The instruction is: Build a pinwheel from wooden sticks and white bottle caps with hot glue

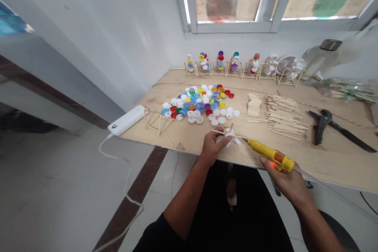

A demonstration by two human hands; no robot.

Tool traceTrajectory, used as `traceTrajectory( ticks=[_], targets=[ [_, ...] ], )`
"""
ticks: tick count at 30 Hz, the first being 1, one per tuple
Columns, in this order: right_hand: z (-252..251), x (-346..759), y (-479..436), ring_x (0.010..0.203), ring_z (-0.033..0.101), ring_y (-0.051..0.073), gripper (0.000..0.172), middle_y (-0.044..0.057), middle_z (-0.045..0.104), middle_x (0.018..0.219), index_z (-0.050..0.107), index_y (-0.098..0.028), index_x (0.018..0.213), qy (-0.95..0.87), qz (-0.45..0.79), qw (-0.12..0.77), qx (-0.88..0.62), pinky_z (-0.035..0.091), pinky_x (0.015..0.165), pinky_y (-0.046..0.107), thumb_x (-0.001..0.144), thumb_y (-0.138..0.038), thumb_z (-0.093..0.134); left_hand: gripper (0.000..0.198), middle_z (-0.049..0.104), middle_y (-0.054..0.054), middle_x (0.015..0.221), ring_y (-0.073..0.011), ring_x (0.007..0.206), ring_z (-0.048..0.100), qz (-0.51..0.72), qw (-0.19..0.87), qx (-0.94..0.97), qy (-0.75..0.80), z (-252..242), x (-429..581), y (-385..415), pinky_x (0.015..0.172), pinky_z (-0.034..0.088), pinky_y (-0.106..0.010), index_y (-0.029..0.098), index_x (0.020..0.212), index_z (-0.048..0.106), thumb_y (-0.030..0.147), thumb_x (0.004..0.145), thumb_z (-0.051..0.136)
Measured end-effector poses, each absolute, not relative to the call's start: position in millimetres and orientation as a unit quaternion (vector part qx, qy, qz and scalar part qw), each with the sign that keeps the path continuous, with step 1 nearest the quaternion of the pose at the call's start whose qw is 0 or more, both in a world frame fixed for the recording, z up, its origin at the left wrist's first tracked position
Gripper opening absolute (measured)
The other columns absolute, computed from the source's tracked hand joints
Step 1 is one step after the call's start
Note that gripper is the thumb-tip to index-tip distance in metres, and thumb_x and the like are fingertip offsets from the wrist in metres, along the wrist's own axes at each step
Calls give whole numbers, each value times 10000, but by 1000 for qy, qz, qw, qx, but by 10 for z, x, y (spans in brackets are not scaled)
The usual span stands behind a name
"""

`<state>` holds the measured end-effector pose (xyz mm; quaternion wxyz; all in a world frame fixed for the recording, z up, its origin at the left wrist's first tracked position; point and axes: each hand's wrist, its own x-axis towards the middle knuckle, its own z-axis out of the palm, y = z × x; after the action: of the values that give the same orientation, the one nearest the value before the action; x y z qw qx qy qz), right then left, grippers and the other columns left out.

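Note:
My left hand (213,146) is closed on a small wheel of white bottle caps and thin wooden sticks (229,137), held above the table's front edge. Several sticks poke out from it. In my right hand (285,179) is a yellow hot glue gun (268,154), its dark nozzle pointing left, close to a stick of the wheel. Whether the nozzle touches the stick I cannot tell. An orange-red light glows by the glue gun's grip. Past the left hand lies a pile of coloured bottle caps (200,107), with white ones nearest.
Wooden sticks (285,114) lie stacked to the right, beside black-handled cutters (325,126). A stick frame (158,125) and a white power strip (128,120) are at the left edge. Finished-looking cap wheels on stick stands (221,63) line the back, near a small white fan (286,65).

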<state>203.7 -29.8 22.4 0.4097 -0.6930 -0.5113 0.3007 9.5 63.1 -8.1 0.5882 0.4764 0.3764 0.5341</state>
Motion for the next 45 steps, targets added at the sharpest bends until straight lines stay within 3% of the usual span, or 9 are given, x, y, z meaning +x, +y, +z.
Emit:
traceTrajectory(
  ticks=[5, 25, 30, 45],
  targets=[
    [201, 2059, -281, 563, 605, 183, 263, 19, 642, 616, 622, -191, 706, -499, 315, 397, -702, 468, 475, 251, 674, -445, 681, 297, 661, -49, 910, -135, 739, 563, 532, 586, 480, 378, -93, 92, 638, 667, 437, -234, 139, 805, 674, 370, 641, 762],
    [198, 2063, -266, 576, 623, 189, 263, 17, 674, 655, 655, -181, 788, -529, 292, 389, -695, 482, 485, 254, 695, -427, 673, 287, 653, -31, 835, -135, 721, 557, 534, 586, 475, 382, -83, 89, 635, 661, 434, -238, 140, 803, 679, 366, 644, 756],
    [175, 2074, -260, 507, 585, 170, 239, 7, 641, 589, 641, -183, 727, -535, 287, 385, -695, 446, 425, 244, 692, -417, 679, 291, 647, -34, 815, -136, 705, 551, 531, 584, 483, 379, -85, 85, 637, 639, 429, -235, 137, 797, 679, 377, 648, 751],
    [202, 2061, -272, 632, 638, 213, 204, 26, 672, 664, 651, -184, 761, -546, 277, 405, -680, 465, 475, 257, 707, -379, 678, 305, 647, -46, 835, -151, 742, 563, 534, 585, 476, 382, -112, 90, 647, 666, 447, -245, 141, 811, 679, 381, 638, 755]
  ],
)
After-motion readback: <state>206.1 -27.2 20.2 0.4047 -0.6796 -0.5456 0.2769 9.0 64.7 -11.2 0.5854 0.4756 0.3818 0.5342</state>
